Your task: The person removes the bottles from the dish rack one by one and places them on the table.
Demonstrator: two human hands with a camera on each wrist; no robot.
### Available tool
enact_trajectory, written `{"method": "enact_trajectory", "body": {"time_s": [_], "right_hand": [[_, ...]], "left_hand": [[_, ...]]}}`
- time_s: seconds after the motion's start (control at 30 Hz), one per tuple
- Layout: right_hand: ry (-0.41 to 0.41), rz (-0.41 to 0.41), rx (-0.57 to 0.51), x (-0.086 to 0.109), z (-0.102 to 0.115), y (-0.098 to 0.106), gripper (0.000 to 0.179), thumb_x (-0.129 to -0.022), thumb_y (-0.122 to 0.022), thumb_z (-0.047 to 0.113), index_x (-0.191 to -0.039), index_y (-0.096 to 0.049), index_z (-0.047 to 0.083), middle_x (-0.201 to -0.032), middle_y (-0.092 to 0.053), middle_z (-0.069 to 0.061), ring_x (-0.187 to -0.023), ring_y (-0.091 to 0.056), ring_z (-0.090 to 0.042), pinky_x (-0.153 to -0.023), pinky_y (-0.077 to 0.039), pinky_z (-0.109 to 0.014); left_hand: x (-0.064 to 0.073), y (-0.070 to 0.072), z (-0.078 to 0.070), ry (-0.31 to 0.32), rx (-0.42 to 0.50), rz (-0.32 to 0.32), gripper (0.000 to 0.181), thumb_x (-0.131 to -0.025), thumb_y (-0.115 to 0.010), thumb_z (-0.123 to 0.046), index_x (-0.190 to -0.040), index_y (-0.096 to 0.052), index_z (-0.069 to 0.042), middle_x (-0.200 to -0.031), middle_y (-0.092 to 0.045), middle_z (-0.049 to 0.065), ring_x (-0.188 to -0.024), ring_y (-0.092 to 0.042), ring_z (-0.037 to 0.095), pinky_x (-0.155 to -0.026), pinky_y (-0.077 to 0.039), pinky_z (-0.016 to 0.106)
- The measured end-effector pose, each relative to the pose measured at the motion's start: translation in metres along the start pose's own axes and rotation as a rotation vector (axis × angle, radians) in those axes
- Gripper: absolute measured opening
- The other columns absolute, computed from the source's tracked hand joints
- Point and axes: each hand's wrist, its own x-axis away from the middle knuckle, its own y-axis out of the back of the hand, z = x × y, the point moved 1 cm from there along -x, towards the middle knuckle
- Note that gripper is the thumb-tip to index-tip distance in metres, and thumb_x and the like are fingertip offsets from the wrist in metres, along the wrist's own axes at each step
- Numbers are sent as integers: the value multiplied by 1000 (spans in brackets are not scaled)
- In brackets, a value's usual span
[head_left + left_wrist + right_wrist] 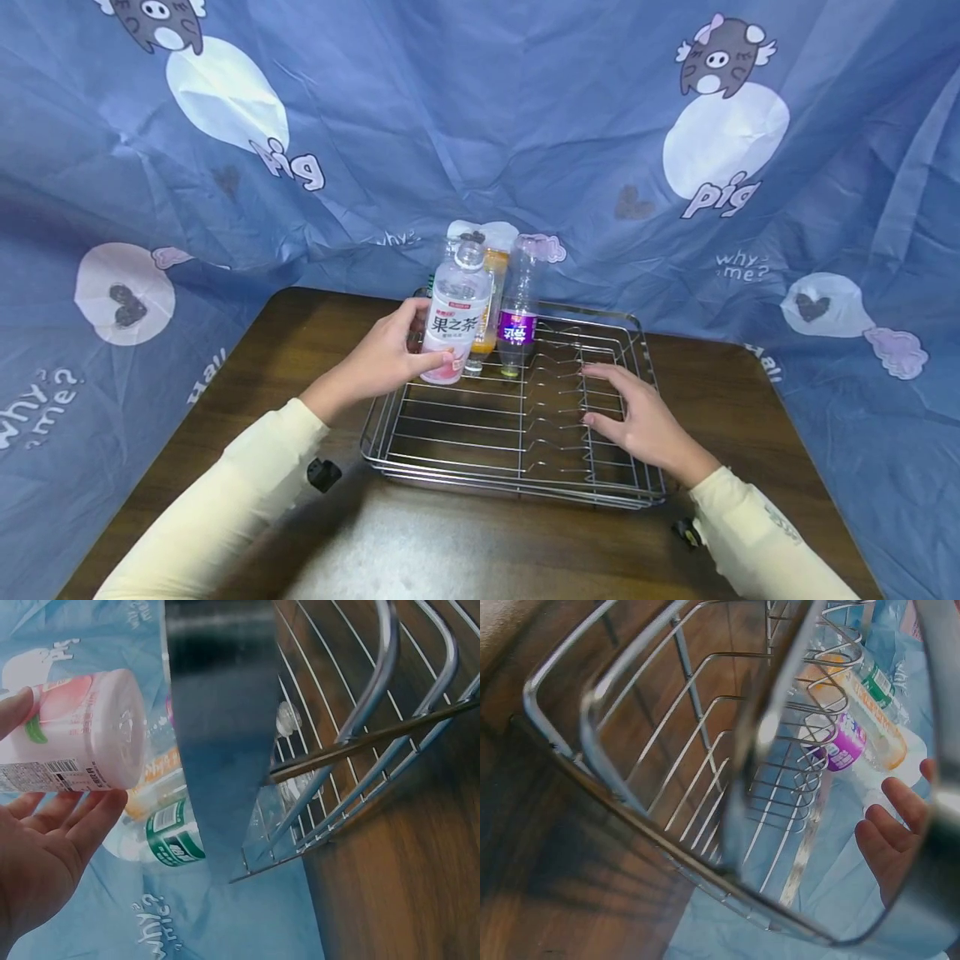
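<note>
I hold the peach fruit-tea bottle (453, 321) over the far left part of the wire dish rack (520, 483), gripped between thumb and curled fingers of the left hand (378, 354). The right hand (645, 417) holds nothing, fingers spread loosely over the rack's right side. I judge an even, light grip advisable, with the base clear of the wires and the adjacent orange-labelled bottle (491, 312) and purple-labelled bottle (517, 327).
</note>
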Motion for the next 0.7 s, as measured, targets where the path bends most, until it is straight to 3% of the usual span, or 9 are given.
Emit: {"method": "enact_trajectory", "body": {"time_s": [0.43, 0.7], "right_hand": [[-20, -37, -6, 8, -14, 2, 60, -87, -80, 18, -140, -55, 7, -142, -55, -14, -134, -48, -38, -108, -37, -62], [-37, -50, 1, 15, -24, 2, 62, -87, -81, 20, -141, -53, 4, -141, -55, -15, -133, -48, -40, -106, -39, -61]], "left_hand": [[0, 8, 6, 6, -20, -70, 69, -84, -84, -18, -138, -44, -1, -122, -63, 15, -107, -64, 29, -88, -57, 45], [0, 15, 7, -33, -41, -122, 68, -83, -84, -17, -137, -45, -1, -117, -64, 14, -100, -64, 28, -85, -55, 47]]}}
